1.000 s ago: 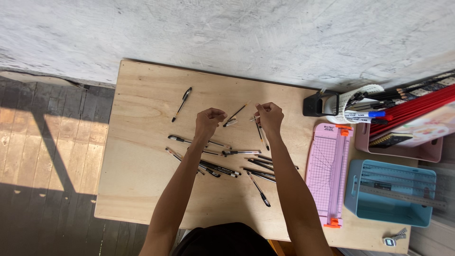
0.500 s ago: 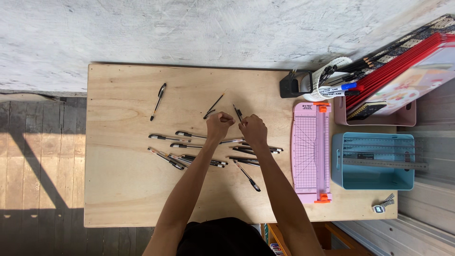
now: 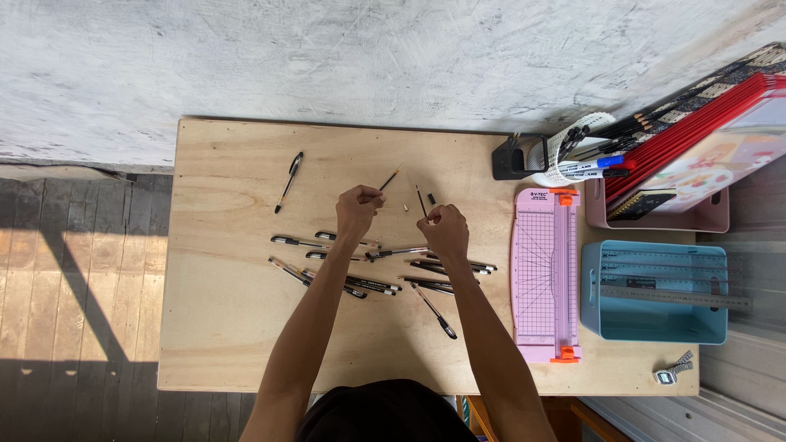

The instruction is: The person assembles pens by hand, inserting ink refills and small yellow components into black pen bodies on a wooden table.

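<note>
My left hand (image 3: 358, 209) is closed on a thin pen part (image 3: 390, 178) that sticks out up and to the right. My right hand (image 3: 444, 229) is closed around another thin pen piece (image 3: 420, 199), with a small black cap (image 3: 431, 198) and a tiny tip (image 3: 406, 208) lying just beyond it. Both hands hover over a loose pile of several black pens (image 3: 385, 266) on the wooden table (image 3: 221, 327). A single black pen (image 3: 288, 181) lies apart at the far left.
A pink paper trimmer (image 3: 546, 274) lies right of the pens. Beyond it sit a blue tray (image 3: 655, 323) with rulers, a pink bin (image 3: 704, 219) with red folders, a black holder (image 3: 521, 158) and a white mesh cup of markers (image 3: 585, 160). A small clip (image 3: 673, 371) rests at the near right corner.
Both hands have drawn slightly apart, each keeping a pen part. The camera view shifted, so the table sits further right in the picture.
</note>
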